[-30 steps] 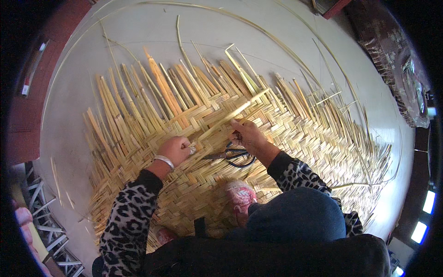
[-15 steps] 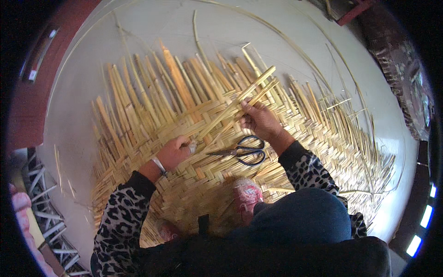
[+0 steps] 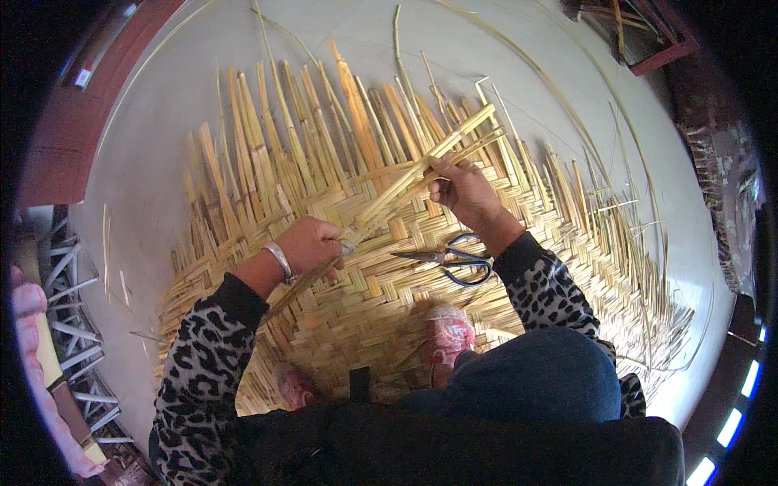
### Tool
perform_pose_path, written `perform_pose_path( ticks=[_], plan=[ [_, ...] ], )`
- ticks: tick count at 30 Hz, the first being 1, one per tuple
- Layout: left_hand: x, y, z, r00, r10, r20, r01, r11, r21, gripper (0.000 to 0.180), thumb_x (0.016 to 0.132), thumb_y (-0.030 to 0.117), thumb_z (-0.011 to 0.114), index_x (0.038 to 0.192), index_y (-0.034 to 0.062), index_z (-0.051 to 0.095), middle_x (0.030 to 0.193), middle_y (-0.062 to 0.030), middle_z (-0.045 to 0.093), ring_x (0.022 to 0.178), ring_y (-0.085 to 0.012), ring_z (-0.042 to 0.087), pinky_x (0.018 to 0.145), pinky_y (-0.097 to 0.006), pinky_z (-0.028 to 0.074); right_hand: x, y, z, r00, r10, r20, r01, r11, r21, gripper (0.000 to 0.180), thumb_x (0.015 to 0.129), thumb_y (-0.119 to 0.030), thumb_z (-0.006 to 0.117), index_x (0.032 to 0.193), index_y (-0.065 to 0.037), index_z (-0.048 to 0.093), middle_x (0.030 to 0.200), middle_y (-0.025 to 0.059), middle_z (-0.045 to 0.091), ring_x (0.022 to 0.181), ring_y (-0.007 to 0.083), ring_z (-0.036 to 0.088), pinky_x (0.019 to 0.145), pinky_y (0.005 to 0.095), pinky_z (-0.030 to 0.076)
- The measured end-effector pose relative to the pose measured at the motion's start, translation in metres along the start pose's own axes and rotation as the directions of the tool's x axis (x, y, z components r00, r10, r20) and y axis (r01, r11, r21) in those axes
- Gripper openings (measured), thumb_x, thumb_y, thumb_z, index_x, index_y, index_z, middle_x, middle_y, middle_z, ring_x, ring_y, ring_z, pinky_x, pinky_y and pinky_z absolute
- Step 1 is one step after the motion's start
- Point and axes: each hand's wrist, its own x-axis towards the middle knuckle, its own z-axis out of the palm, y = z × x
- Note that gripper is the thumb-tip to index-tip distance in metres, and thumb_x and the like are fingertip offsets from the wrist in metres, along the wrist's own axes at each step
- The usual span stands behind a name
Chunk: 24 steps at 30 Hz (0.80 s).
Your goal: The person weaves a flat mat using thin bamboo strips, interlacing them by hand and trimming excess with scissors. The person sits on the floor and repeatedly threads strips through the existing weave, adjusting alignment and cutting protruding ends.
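Observation:
Pale yellow-green reed strips [image 3: 421,166] run slantwise between my two hands, above a woven reed mat [image 3: 389,300]. My left hand [image 3: 308,245], a bracelet on its wrist, is closed round their nearer end; a whitish wrapping shows at its fingertips. A strip end sticks out below this hand, over the mat. Farther right, my right hand [image 3: 468,197] pinches the strips between thumb and fingers, their far ends pointing up and right. Scissors [image 3: 442,257] with dark handles lie on the mat between the hands, blades toward the left.
Unwoven reed ends [image 3: 356,121] fan out along the mat's far edge over the pale floor [image 3: 154,154]. My pink shoes [image 3: 448,334] rest on the mat. A dark red furniture edge [image 3: 61,154] stands at left, a metal-framed rack [image 3: 81,324] below it.
The view has shifted, so the mat and scissors appear farther right. My left fingers have curled more closely round the strips, and a strip end now shows below that hand. My right hand keeps its pinch.

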Motion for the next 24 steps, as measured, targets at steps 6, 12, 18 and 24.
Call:
perform_pose_path(
  ticks=[6,12,18,24],
  plan=[
    [-0.005,-0.051,-0.011,0.991,0.012,-0.135,0.031,0.949,0.313,0.024,0.082,0.026,0.06,0.081,0.0025,0.067,0.075,-0.0173,0.067,0.07,-0.0327,0.067,0.069,-0.042,0.054,0.007,0.002,0.029,0.996,0.056,0.072,-0.036,0.964,-0.263,0.023,0.097,-0.019,0.058,0.104,0.003,0.063,0.081,0.0075,0.066,0.066,0.0139,0.063,0.061,0.0259,0.054],
    [-0.011,-0.076,-0.029,0.979,-0.087,-0.182,0.158,0.892,0.424,0.022,0.083,0.022,0.058,0.083,0.0019,0.068,0.073,-0.016,0.068,0.07,-0.0315,0.069,0.069,-0.041,0.054,0.031,0.004,0.062,0.992,-0.002,0.124,0.045,0.937,-0.346,0.027,0.095,-0.023,0.062,0.106,0.001,0.06,0.087,0.0092,0.066,0.07,0.0154,0.066,0.064,0.0265,0.058],
    [-0.015,-0.108,-0.079,0.718,0.066,-0.693,0.35,0.826,0.441,0.025,0.083,0.024,0.059,0.09,0.0045,0.071,0.079,-0.0168,0.07,0.077,-0.0344,0.068,0.074,-0.043,0.055,0.067,-0.001,0.088,0.959,0.157,0.235,-0.064,0.931,-0.359,0.055,0.098,-0.036,0.055,0.134,0.004,0.044,0.115,0.0161,0.061,0.104,0.0217,0.063,0.092,0.0325,0.053],
    [-0.01,-0.153,-0.133,0.544,-0.069,-0.836,0.392,0.902,0.181,0.029,0.083,0.028,0.059,0.102,0.0108,0.071,0.089,-0.0221,0.069,0.08,-0.0365,0.067,0.076,-0.045,0.053,0.114,0.0,0.109,0.904,0.282,0.32,-0.012,0.766,-0.643,0.056,0.096,-0.037,0.058,0.13,0.006,0.047,0.115,0.0165,0.062,0.106,0.0244,0.062,0.093,0.0337,0.051]
  ],
)
